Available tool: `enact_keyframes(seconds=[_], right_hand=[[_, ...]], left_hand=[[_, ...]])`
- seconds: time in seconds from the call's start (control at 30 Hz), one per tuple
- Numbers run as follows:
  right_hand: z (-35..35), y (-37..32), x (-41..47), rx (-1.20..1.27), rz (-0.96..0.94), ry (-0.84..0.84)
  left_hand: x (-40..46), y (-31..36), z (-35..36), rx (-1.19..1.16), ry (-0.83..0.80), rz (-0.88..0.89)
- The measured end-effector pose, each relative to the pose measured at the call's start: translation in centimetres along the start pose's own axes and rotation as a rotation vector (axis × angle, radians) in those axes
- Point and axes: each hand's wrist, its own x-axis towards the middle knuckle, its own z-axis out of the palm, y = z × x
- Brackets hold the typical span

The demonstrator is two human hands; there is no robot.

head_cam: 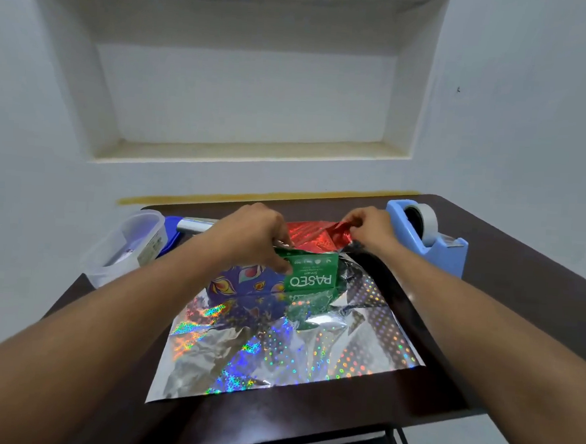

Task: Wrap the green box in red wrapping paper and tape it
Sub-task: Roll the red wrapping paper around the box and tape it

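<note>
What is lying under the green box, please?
The green box rests on wrapping paper lying silver holographic side up; its far edge, folded over, shows red. The dark table lies below. Whether anything else sits beneath the box is hidden.

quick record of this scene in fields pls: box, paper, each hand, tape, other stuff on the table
box: green box on the sheet, label facing the camera
paper: wrapping paper, silver side up, red side showing at the folded far edge
left hand: left hand grips the box top
right hand: right hand pinches the red far edge
tape: blue tape dispenser, far right
other: clear tub, far left
</note>
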Motion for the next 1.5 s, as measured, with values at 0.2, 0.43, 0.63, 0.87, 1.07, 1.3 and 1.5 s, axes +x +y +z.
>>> enact_keyframes(seconds=[0.2, 0.43, 0.63, 0.87, 1.07, 1.3, 1.5], right_hand=[[-1.3, -0.8, -0.7, -0.516, -0.090, -0.009], [-2.0, -0.6, -0.2, -0.394, -0.482, -0.284], [-4.3, -2.6, -1.8, -0.799, -0.250, -0.096], [-5.6, -9.1, -6.8, -0.076, -0.351, -0.398], [-3.5, -7.7, -8.6, -0.504, -0.627, -0.170], [-1.0, -6.3, -10.6, -0.443, -0.798, 0.153], [0.0, -5.9, -11.1, -0.327, -0.740, 0.222]], left_hand=[[-0.4, -0.1, 0.1, -0.015, 0.026, -0.004], [-0.4, 0.0, 0.0, -0.025, 0.048, 0.013], [-0.7, -0.2, 0.4, -0.074, -0.004, -0.014], [-1.0, 0.1, 0.3, -0.117, 0.007, -0.016], [-3.1, -0.2, -1.3, -0.123, -0.024, -0.080], [-8.6, -2.8, -2.8, -0.075, 0.107, -0.122], [-11.6, -3.3, -0.5, -0.041, 0.334, -0.004]])
